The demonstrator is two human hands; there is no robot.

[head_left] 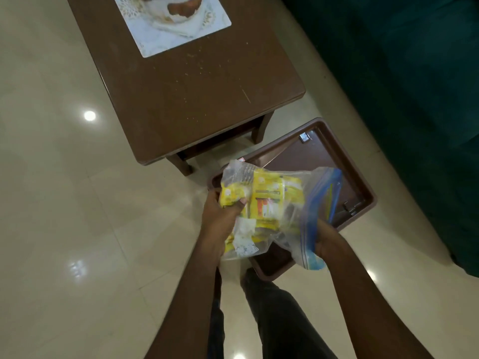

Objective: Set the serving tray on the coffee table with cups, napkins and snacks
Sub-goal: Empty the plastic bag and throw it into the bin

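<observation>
A clear zip bag (290, 213) of yellow snack packets (267, 189) was gripped by both hands. The left hand (223, 218) was curled round its left end, and the right hand (328, 239) was closed on its blue zip edge. The brown serving tray (363, 182) was seen beneath the bag, off the coffee table (194, 99) and beside its near right corner. What supported the tray could not be told. A placemat (168, 24) lay towards the table's far edge.

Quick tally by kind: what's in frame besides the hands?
coffee table: 1
placemat: 1
serving tray: 1
zip bag: 1 (snack packets inside too jumbled to count)
sofa: 1
total: 5
</observation>
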